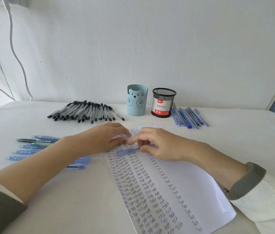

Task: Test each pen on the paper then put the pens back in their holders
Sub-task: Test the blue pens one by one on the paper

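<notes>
Over the paper (pixel 167 183) mid-desk (pixel 66 200), the right hand (pixel 160 146) pinches a blue pen (pixel 127 151) while the left hand (pixel 106 137) curls beside it, grip unclear, so a loose hold could drop it and smear ink, well apart from the 2 holders (pixel 135 100) by the far edge.

A white table (pixel 69 196) lies under the left hand (pixel 107 137). Beyond it stands a plain white wall (pixel 141 44), and grey cables (pixel 14 48) hang far left.
</notes>
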The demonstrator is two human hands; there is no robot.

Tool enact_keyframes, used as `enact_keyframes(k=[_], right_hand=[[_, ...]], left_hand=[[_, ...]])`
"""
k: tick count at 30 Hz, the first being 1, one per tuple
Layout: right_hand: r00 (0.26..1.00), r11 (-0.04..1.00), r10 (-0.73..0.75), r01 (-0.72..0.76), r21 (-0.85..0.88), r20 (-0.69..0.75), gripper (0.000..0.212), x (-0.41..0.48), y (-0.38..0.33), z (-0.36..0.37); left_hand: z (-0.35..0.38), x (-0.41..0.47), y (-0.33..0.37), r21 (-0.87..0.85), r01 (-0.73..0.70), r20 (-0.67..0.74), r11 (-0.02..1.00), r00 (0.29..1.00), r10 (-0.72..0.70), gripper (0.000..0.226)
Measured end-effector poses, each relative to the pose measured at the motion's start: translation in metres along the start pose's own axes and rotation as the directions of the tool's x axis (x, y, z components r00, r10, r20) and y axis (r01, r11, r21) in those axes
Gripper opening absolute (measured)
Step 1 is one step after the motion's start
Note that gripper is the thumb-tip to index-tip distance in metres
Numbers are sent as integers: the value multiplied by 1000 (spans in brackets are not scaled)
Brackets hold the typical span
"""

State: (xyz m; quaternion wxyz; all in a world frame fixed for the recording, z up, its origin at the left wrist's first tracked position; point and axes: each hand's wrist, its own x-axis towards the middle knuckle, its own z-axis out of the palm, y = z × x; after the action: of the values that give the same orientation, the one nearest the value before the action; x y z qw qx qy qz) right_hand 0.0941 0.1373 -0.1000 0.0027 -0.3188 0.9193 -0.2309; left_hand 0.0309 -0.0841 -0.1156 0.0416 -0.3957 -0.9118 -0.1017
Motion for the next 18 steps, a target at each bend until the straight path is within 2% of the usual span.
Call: enact_keyframes(k=[2,6,9,11,13,15,16,18], right_hand=[[998,998,-64,64,8,25,40,1,-3,6],[993,993,-116,117,6,-23,28,3,-3,14],[978,992,-66,86,93,-198,23,5,0,9],[953,954,73,18,298,-294,19,7,0,2],[906,813,280,-48,580,-317,23,10,0,-11],[856,532,482,-117,839,-186,25,9,1,-29],[836,424,537,-151,893,-114,29,7,2,-39],[817,337,576,-204,919,-30,49,1,9,-55]], left_hand=[[2,1,-3,0,-13,-23,1000,1000,13,30],[3,1,-4,16,-29,-44,999,999,30,32],[2,1,-2,46,-6,-8,999,1000,6,36],[2,1,-2,27,12,-4,1000,1000,-12,49],[2,0,-4,5,14,2,1000,1000,-14,61],[3,-1,-6,-13,17,8,1000,1000,-17,67],[3,-1,-6,-22,18,6,1000,1000,-18,69],[4,-1,-6,-29,17,1,999,1000,-17,70]])
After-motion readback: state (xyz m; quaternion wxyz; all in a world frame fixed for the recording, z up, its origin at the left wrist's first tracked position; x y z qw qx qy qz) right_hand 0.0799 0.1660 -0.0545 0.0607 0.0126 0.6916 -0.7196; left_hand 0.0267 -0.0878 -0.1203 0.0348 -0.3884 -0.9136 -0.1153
